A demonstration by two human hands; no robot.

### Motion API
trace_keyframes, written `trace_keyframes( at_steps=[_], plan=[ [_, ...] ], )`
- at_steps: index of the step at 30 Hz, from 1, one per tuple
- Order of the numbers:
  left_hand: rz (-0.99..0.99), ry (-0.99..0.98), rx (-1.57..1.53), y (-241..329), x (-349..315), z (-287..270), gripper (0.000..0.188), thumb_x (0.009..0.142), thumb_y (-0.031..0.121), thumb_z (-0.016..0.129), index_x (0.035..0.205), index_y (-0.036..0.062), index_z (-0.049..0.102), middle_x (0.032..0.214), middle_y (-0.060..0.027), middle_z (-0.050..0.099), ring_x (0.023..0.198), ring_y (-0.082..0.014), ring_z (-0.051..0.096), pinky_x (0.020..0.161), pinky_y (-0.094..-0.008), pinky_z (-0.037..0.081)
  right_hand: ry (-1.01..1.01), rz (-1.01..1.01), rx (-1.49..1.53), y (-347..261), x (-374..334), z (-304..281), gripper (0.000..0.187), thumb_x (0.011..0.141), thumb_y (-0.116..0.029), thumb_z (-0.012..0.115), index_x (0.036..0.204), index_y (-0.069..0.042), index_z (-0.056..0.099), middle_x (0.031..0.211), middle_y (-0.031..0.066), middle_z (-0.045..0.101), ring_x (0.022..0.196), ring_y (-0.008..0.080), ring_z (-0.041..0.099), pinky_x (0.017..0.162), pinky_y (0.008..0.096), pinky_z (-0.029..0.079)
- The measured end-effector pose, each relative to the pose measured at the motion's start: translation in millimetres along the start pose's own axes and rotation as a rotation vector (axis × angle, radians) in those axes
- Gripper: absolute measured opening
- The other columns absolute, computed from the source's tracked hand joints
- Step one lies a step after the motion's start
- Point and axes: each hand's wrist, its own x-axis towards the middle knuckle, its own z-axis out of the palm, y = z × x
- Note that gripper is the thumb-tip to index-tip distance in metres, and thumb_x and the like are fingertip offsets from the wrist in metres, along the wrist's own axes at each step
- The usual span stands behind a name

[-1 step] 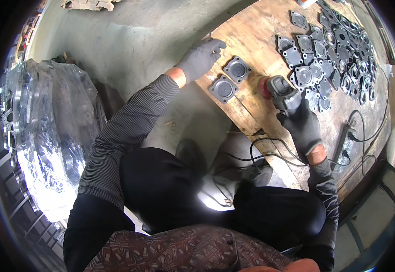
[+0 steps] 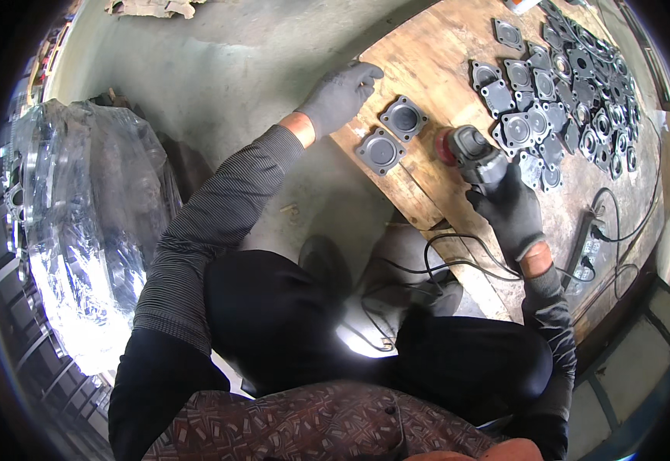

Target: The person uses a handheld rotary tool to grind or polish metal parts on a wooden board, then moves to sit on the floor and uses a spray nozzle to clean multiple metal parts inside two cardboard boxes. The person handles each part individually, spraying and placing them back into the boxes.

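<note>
My right hand, in a dark grey glove, is closed around the body of an angle grinder. The grinder's reddish disc faces left over the wooden board. Two dark square metal covers with round centres and corner holes lie to the left of the disc, one nearer to me than the other. My left hand, also gloved, rests at the board's left edge, beyond the covers. Its fingers are loosely bent, with a gap beside the thumb. Nothing shows in it, and it does not touch the covers.
Several similar covers are heaped at the right of the wooden table. A power strip with plugs lies nearer, and a black cable loops over the near edge. Plastic-wrapped goods stand at the left.
The grinder and my right hand have shifted very slightly left. My left hand has stayed at the board's edge, and both covers lie as before.
</note>
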Motion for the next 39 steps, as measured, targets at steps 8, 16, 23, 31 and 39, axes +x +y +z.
trace_keyframes(
  at_steps=[8,16,23,31,39],
  plan=[
    [-0.035,0.053,-0.166,2,8,-16,0.032,0.104,0.013,0.063,0.135,0.0071,0.068,0.114,-0.0078,0.073,0.103,-0.0175,0.068,0.095,-0.031,0.055,-0.066,-0.153,-0.312,-38,53,30,0.061,0.086,-0.048,0.079,0.118,-0.007,0.047,0.09,0.026,0.073,0.08,0.0478,0.072,0.07,0.0556,0.057],
    [0.178,0.024,-0.133,-14,16,4,0.032,0.105,0.011,0.062,0.136,0.0087,0.068,0.127,-0.0074,0.07,0.11,-0.0186,0.067,0.1,-0.0318,0.055,-0.048,-0.256,-0.328,-52,62,35,0.06,0.087,-0.052,0.079,0.117,-0.009,0.051,0.085,0.0229,0.072,0.082,0.0474,0.072,0.069,0.0549,0.057],
    [0.109,-0.087,-0.151,-5,13,16,0.032,0.104,0.019,0.066,0.134,0.0096,0.069,0.121,-0.0097,0.07,0.105,-0.0215,0.067,0.096,-0.0343,0.056,0.064,0.088,-0.065,-9,47,6,0.054,0.089,-0.031,0.083,0.128,-0.002,0.058,0.103,0.0198,0.077,0.09,0.0312,0.075,0.079,0.0412,0.058],
    [0.494,-0.36,0.514,52,-24,54,0.091,0.081,0.05,0.085,0.152,0.0062,0.049,0.147,-0.01,0.055,0.138,-0.0324,0.052,0.114,-0.0474,0.042,0.23,0.241,0.454,38,-11,-18,0.047,0.089,-0.031,0.084,0.12,-0.001,0.065,0.095,0.0059,0.073,0.079,0.0114,0.065,0.072,0.031,0.054],
    [0.369,-0.459,0.72,65,4,61,0.072,0.082,0.041,0.084,0.14,0.0088,0.058,0.13,-0.0152,0.058,0.125,-0.0349,0.055,0.108,-0.0468,0.047,0.195,0.222,0.59,44,-22,-13,0.042,0.09,-0.025,0.082,0.122,-0.002,0.064,0.095,0.0034,0.071,0.078,0.0107,0.064,0.071,0.0294,0.053]
  ],
)
